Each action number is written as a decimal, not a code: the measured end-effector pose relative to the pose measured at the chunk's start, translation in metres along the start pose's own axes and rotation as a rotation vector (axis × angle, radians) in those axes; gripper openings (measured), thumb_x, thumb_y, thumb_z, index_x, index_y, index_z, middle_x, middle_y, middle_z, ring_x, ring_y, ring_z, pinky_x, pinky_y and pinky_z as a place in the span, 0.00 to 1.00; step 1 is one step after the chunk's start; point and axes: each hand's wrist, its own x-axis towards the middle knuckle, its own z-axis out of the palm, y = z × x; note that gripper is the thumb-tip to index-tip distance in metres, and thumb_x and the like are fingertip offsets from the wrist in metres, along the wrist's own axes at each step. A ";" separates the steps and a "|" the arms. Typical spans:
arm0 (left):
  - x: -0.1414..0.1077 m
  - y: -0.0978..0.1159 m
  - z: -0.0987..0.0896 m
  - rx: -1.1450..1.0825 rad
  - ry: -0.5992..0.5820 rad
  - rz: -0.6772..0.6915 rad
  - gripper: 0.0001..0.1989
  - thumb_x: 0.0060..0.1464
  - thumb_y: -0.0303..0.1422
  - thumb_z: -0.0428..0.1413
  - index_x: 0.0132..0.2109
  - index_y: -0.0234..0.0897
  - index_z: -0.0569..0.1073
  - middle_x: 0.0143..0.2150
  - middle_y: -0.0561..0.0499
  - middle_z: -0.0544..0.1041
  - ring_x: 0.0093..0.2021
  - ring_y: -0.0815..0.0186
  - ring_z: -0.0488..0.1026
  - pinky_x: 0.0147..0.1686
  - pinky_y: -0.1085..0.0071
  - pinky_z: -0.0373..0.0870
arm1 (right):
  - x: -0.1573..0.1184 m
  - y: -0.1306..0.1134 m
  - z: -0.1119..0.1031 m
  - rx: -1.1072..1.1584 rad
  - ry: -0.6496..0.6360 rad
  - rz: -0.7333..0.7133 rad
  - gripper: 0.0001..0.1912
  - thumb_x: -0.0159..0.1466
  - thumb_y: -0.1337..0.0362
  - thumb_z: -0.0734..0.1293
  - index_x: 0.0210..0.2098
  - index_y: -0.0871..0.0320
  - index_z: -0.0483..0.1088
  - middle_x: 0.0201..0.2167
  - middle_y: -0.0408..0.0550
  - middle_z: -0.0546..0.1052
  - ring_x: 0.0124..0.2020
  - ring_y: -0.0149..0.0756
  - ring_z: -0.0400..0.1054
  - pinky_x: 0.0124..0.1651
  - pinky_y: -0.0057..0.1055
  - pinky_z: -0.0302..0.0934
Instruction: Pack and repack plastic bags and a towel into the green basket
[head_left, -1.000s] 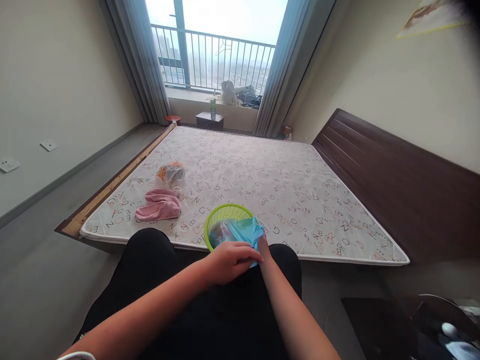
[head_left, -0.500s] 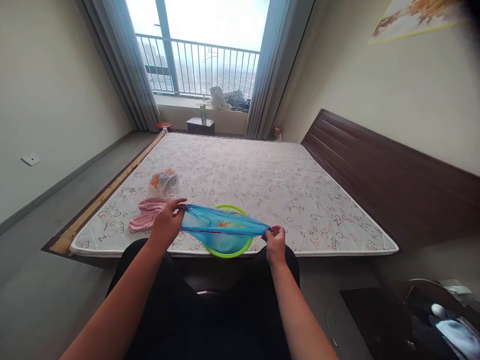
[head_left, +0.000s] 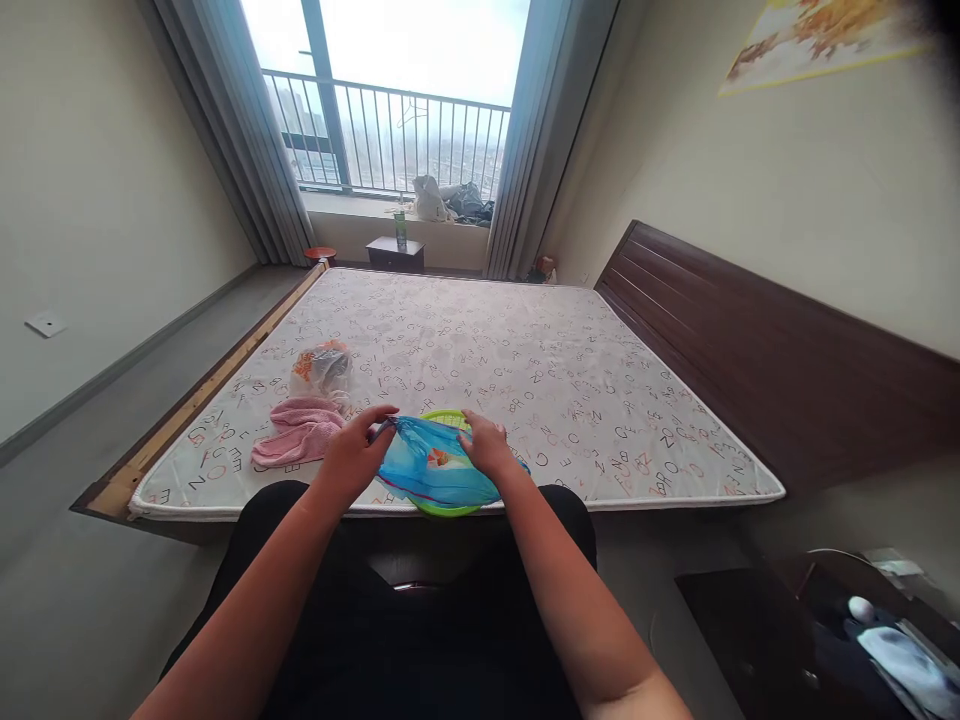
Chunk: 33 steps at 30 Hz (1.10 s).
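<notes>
A thin, translucent blue plastic bag (head_left: 424, 480) hangs slack across a lime-green basket (head_left: 444, 512) at the mattress's near edge. My left hand (head_left: 358, 450) pinches the bag's upper left corner between thumb and fingers. Over the bag's right part is my right hand (head_left: 486, 447), its thumb and fingers apart; whether it touches the film I cannot tell. An orange and white patch shows in the bag area, too unclear to name. Left of my left hand lies a pink cloth (head_left: 296, 432), and behind it a clear plastic bag (head_left: 322, 370) with orange print.
The bare mattress (head_left: 465, 330) stretches toward the window, with a dark wooden headboard (head_left: 735, 320) along the right. Beyond its far end stands a small nightstand (head_left: 395, 254) with a glass. A dark table (head_left: 757, 630) with items on it is low at right.
My right hand has let go of the bag's right end and moved left over it. The stretched bag has slackened. My left hand has shifted slightly right, still pinching its corner.
</notes>
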 end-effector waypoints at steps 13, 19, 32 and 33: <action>-0.017 -0.081 0.062 0.106 0.031 -0.102 0.34 0.56 0.40 0.61 0.67 0.38 0.63 0.61 0.39 0.73 0.60 0.51 0.72 0.59 0.58 0.67 | -0.002 0.007 -0.039 0.702 0.408 0.350 0.18 0.59 0.48 0.66 0.39 0.55 0.70 0.22 0.37 0.68 0.21 0.30 0.59 0.24 0.26 0.54; -0.005 -0.107 0.051 0.128 -0.349 -0.308 0.15 0.57 0.31 0.54 0.51 0.37 0.75 0.33 0.50 0.80 0.35 0.61 0.80 0.38 0.69 0.72 | -0.017 0.014 -0.066 0.992 0.524 0.430 0.20 0.52 0.53 0.72 0.40 0.55 0.68 0.24 0.36 0.69 0.22 0.28 0.61 0.26 0.25 0.57; 0.030 -0.049 -0.042 -0.415 -0.157 -0.288 0.25 0.44 0.53 0.67 0.37 0.35 0.78 0.29 0.51 0.77 0.32 0.64 0.75 0.37 0.66 0.76 | -0.040 -0.010 -0.139 0.912 0.289 0.267 0.20 0.50 0.52 0.80 0.29 0.56 0.69 0.25 0.38 0.71 0.28 0.31 0.66 0.37 0.31 0.64; 0.029 -0.043 -0.046 -0.464 -0.153 -0.293 0.24 0.43 0.54 0.67 0.35 0.36 0.78 0.30 0.50 0.77 0.33 0.63 0.76 0.39 0.65 0.76 | -0.042 -0.016 -0.142 0.954 0.314 0.262 0.20 0.50 0.52 0.80 0.29 0.55 0.68 0.25 0.38 0.71 0.29 0.32 0.67 0.39 0.32 0.65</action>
